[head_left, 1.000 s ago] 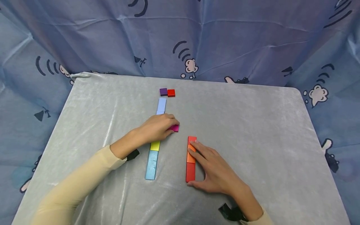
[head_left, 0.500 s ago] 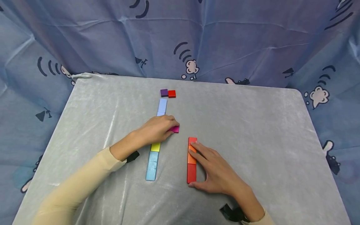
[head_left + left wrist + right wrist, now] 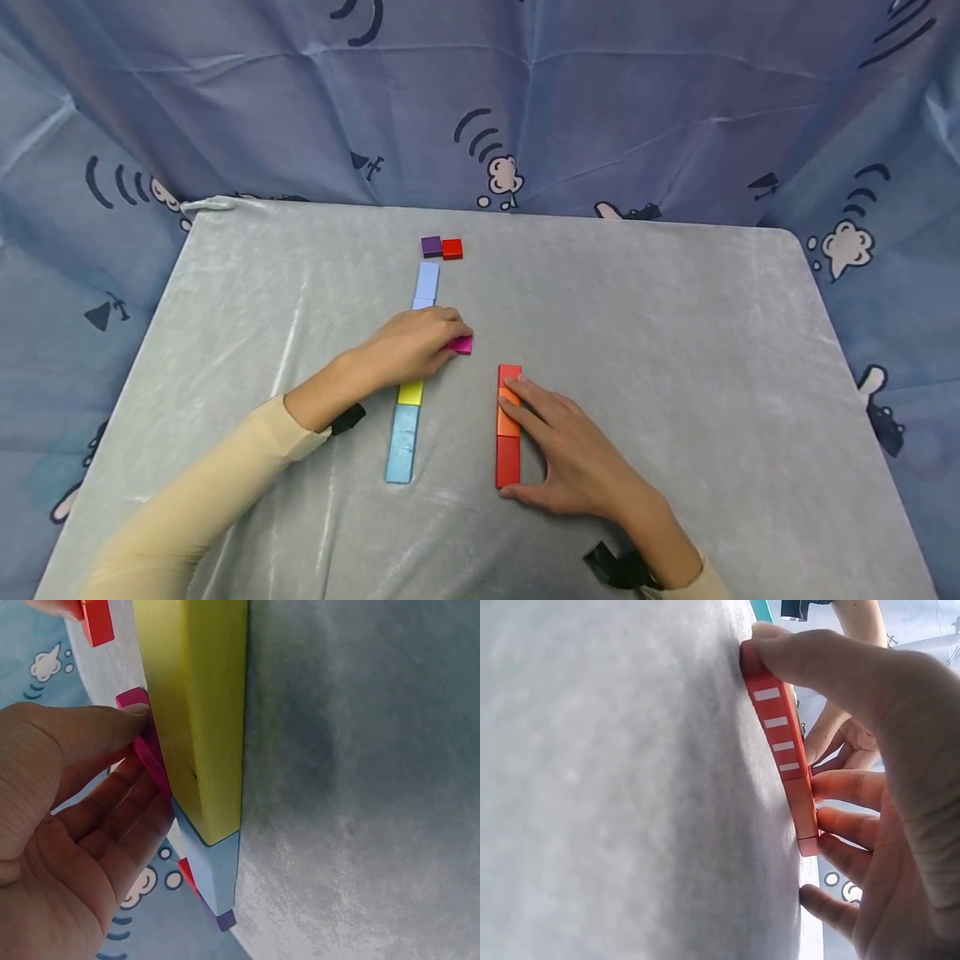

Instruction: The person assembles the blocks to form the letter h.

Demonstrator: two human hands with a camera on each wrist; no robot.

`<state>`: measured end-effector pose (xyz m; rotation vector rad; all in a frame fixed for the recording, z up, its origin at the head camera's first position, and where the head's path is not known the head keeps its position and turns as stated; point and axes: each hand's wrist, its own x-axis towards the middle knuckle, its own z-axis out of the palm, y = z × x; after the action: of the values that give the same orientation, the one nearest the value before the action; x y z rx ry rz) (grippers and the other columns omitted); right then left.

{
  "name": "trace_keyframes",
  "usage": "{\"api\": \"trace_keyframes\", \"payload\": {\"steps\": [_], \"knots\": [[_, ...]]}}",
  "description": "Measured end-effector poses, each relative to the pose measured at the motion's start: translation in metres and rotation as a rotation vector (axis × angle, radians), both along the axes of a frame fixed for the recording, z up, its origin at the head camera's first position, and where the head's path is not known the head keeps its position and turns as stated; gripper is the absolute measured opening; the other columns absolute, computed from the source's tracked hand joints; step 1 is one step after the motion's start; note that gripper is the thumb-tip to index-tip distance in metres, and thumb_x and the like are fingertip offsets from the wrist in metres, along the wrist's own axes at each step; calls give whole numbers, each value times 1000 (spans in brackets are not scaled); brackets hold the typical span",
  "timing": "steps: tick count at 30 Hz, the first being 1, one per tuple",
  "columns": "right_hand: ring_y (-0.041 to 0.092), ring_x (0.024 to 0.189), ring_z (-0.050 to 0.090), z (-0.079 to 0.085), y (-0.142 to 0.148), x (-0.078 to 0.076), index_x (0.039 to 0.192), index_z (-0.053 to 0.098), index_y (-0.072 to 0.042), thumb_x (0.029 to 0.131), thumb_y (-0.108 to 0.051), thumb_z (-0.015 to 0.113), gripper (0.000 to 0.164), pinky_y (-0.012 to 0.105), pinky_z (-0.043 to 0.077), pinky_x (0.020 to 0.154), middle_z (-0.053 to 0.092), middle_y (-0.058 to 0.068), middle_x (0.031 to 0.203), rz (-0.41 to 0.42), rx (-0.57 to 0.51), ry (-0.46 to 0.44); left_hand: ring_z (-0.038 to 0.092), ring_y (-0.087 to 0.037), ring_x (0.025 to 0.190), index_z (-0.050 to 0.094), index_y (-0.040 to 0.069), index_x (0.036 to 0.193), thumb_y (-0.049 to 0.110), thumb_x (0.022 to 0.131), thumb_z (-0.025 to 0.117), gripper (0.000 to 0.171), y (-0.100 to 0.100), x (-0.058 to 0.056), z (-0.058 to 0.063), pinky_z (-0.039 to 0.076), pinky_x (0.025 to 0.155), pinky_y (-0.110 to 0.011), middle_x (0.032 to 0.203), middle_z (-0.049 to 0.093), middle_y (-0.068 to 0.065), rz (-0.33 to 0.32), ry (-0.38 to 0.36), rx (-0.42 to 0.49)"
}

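My left hand (image 3: 408, 346) pinches a magenta block (image 3: 461, 345) between thumb and fingers, against the right side of a long row of blocks. In that row a yellow block (image 3: 410, 392) lies partly under the hand, light blue blocks (image 3: 402, 444) sit at the near end and periwinkle blocks (image 3: 427, 282) at the far end. In the left wrist view the magenta block (image 3: 152, 750) touches the row. My right hand (image 3: 577, 454) rests at a shorter row, with its thumb at the near end of a red block (image 3: 507, 462) and fingertips on an orange block (image 3: 508, 423) and a lighter red block (image 3: 510, 373).
Beyond the long row, a small purple block (image 3: 431, 247) and a small red block (image 3: 452, 249) lie side by side. A grey cloth (image 3: 660, 333) covers the table. A blue patterned curtain (image 3: 600, 108) hangs behind it and at both sides.
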<state>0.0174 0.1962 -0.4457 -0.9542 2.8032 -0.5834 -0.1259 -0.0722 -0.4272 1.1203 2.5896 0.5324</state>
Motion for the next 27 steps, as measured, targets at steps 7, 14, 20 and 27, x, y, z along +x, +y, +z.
{"api": "trace_keyframes", "payload": {"steps": [7, 14, 20, 27], "knots": [[26, 149, 48, 1, -1, -1, 159, 48, -13, 77, -64, 87, 105, 51, 48, 119, 39, 9, 170, 4, 4, -13, 72, -22, 109, 74, 6, 130, 10, 99, 73, 32, -5, -1, -1, 63, 97, -40, 122, 75, -7, 6, -13, 29], [25, 150, 47, 3, -2, -2, 160, 47, -15, 79, -70, 83, 104, 51, 48, 120, 37, 6, 172, -8, 18, -32, 71, -23, 115, 71, 5, 134, 12, 99, 74, 36, -13, 1, 4, 61, 100, -41, 127, 73, -8, 38, -31, 52], [26, 151, 48, 1, -1, -2, 157, 51, -14, 89, -60, 78, 87, 51, 46, 121, 40, 8, 171, -13, 0, 0, 70, -23, 114, 70, 6, 136, 14, 98, 75, 39, -16, 3, 5, 61, 99, -40, 128, 72, -8, 50, -47, 49], [27, 150, 49, -1, 0, 0, 156, 53, -12, 90, -53, 81, 82, 51, 47, 120, 42, 10, 169, -10, -20, 26, 68, -23, 111, 70, 6, 137, 19, 100, 74, 40, -15, 5, 5, 61, 96, -39, 128, 72, -8, 62, -56, 64]]}}
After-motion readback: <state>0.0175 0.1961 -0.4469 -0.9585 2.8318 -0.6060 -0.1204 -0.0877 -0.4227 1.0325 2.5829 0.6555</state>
